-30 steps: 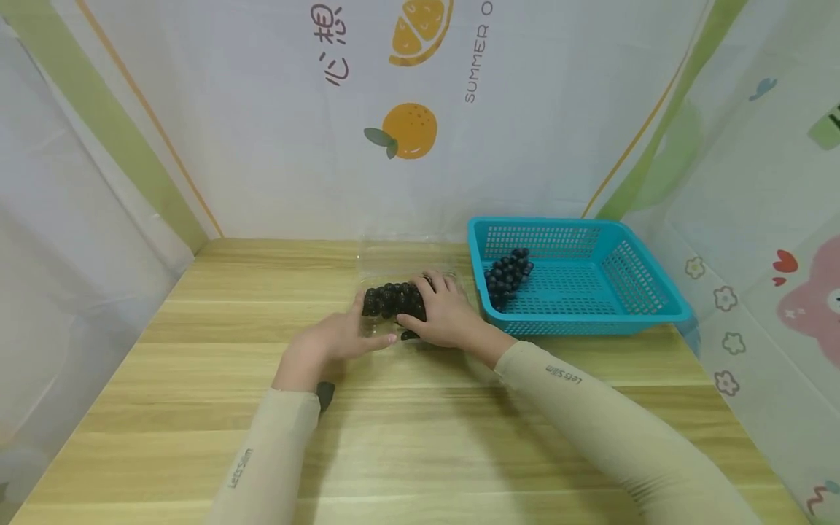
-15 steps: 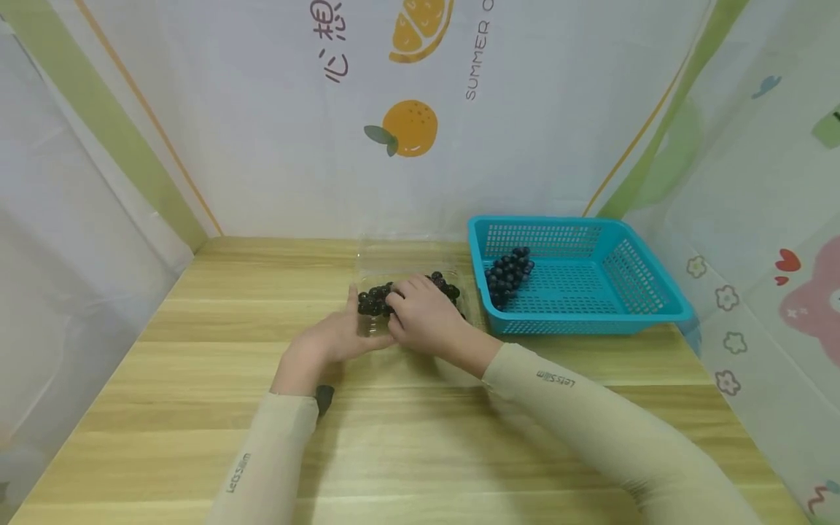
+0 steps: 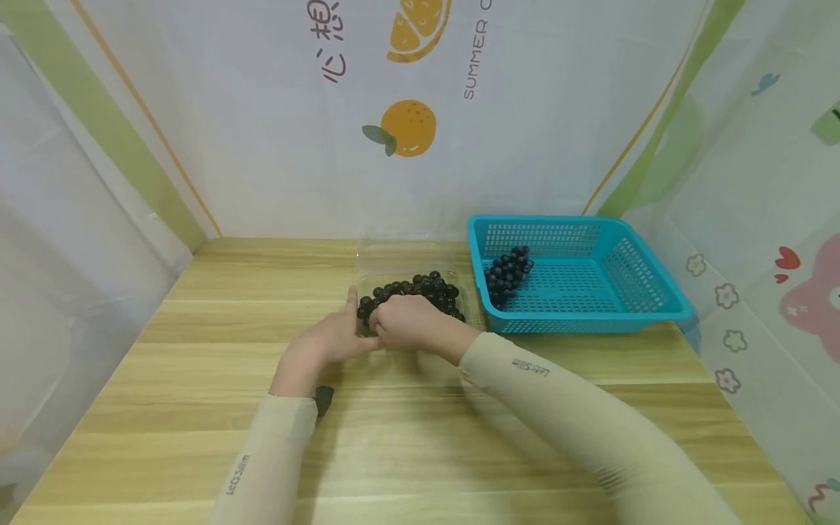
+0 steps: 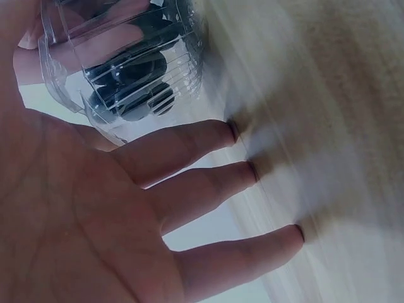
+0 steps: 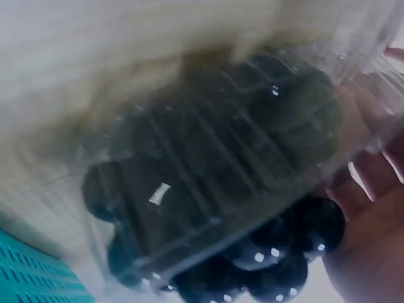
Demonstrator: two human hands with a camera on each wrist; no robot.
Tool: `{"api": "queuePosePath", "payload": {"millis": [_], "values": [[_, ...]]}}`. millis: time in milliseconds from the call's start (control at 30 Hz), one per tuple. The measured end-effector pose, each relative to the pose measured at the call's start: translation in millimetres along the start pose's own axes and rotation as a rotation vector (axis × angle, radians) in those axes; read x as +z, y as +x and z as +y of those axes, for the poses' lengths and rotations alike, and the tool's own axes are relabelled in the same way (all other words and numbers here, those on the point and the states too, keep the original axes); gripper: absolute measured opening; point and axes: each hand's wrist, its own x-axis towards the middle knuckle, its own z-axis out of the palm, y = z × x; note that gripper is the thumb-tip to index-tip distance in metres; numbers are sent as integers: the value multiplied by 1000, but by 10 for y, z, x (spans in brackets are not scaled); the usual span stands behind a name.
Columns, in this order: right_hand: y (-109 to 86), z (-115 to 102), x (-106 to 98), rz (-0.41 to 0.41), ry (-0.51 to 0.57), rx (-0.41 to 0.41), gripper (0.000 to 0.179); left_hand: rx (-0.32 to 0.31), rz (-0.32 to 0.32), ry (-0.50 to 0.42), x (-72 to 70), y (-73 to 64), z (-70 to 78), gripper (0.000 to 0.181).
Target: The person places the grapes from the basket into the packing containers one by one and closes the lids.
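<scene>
A clear plastic clamshell box (image 3: pixel 467 292) holds dark grapes (image 3: pixel 436 288), its lid (image 3: pixel 407 255) standing open at the back. My left hand (image 3: pixel 328 339) braces the box's left end with fingers spread. In the left wrist view, several straight fingers (image 4: pixel 183 151) of it reach the tabletop beside the box. My right hand (image 3: pixel 410 321) is bent over the front left of the box, fingers curled down among the grapes; its fingertips are hidden in the head view. In the right wrist view, grapes (image 5: pixel 278 278) bulge above the box's rim, near a hand's palm at the right edge.
Right of the box stands a blue plastic basket (image 3: pixel 584 327) with another bunch of dark grapes (image 3: pixel 508 275) at its left end. Both rest on a wood-grain table (image 3: pixel 407 452). White printed curtains (image 3: pixel 275 131) hang behind and at both sides.
My right hand has slid left along the box, from spread over the right-hand grapes to curled at the left end, uncovering the grapes on the right. My left hand barely moves.
</scene>
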Motion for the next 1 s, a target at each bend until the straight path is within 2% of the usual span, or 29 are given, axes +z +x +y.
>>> {"api": "queuePosePath", "payload": {"millis": [200,400,433,633,700,800,900,1000], "values": [[24,-50,-30,-81,-67,67,38,8,7,-4,4,14,-23,133],[25,-83,-12,-109,-90,87,37,14,-13,32,1,21,-22,131],[23,-90,-9,-114,-106,84,36,13,-18,37,-1,23,-20,131],[30,-114,13,-158,-367,-37,29,0,-30,51,-12,18,-12,129],[39,-112,14,-178,-403,-62,29,0,-30,49,-13,15,-10,129],[62,-99,3,-220,-371,-60,32,-1,-31,50,-11,12,-4,128],[86,-71,-28,-258,-261,-14,38,-1,-29,62,-6,16,4,128],[104,-21,-75,-254,-105,18,40,-7,-20,69,-2,25,16,127]]}}
